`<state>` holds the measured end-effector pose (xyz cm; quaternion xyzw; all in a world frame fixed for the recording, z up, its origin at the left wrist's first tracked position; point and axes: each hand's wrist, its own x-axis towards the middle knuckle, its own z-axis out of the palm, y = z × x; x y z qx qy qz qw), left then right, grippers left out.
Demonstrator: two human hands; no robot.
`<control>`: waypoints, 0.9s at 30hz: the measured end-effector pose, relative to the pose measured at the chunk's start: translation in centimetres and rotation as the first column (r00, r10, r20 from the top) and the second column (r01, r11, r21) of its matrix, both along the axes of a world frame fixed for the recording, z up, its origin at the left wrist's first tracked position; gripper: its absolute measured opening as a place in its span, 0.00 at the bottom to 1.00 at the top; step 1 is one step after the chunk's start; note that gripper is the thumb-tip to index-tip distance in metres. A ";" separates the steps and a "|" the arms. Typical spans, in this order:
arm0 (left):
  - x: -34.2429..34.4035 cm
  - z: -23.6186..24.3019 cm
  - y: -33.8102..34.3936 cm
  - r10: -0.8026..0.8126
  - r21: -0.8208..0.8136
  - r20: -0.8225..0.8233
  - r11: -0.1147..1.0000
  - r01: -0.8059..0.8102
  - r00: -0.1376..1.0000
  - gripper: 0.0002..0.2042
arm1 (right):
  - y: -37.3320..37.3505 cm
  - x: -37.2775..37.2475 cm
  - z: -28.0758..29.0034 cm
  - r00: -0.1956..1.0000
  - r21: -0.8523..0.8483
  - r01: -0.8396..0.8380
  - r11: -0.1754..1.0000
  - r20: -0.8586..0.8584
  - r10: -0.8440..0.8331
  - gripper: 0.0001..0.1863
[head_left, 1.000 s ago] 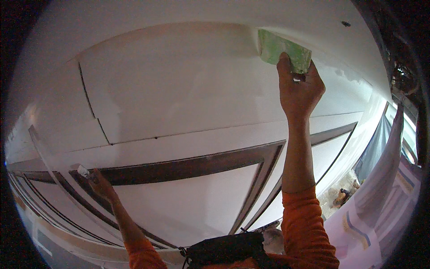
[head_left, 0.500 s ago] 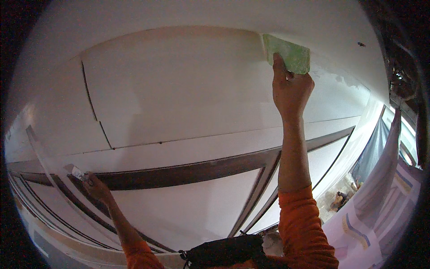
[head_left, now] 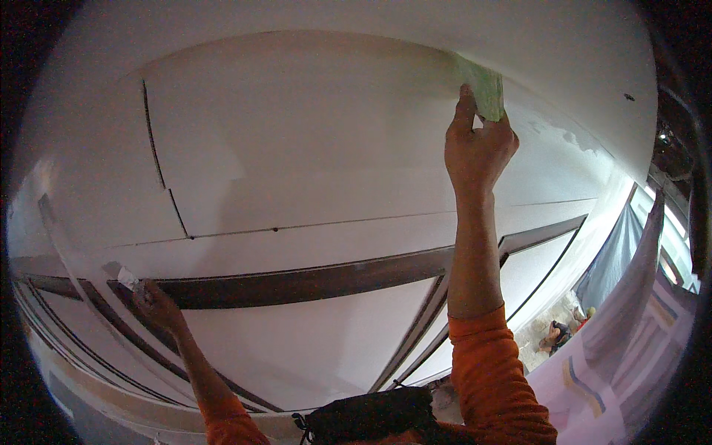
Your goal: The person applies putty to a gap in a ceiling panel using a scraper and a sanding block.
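Observation:
My right hand (head_left: 478, 152) is raised to the top of the pale wall and closed on a green flat spreader (head_left: 487, 90). Its thumb lies along one side, while the spreader's far edge meets the corner between wall and ceiling. The blade is seen at a slant, smeared with pale material. Lower at the left, my left hand (head_left: 157, 305) is closed around a small whitish object (head_left: 127, 278), beside the dark wooden frame. Fingers hide most of that object, so its kind cannot be made out.
A pale ceiling (head_left: 371, 18) curves overhead. Dark wooden trim (head_left: 311, 288) crosses the wall, with a narrow dark slot (head_left: 152, 137) above it at left. Thin sheeting (head_left: 623, 326) hangs at right. Beyond it, far below, a person (head_left: 555, 336) is partly visible.
My right hand has shifted slightly left along the wall, and the spreader has turned so its face shows narrower. The left hand keeps its hold, nearly in place. The view has shifted slightly.

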<state>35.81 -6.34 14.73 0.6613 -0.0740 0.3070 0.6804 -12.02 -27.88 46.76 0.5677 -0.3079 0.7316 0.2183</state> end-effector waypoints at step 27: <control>-1.1 0.8 0.2 0.031 -0.021 0.030 0.999 -0.030 0.999 0.26 | 4.1 7.7 0.4 0.996 -0.199 -0.042 0.979 -0.089 0.024 0.09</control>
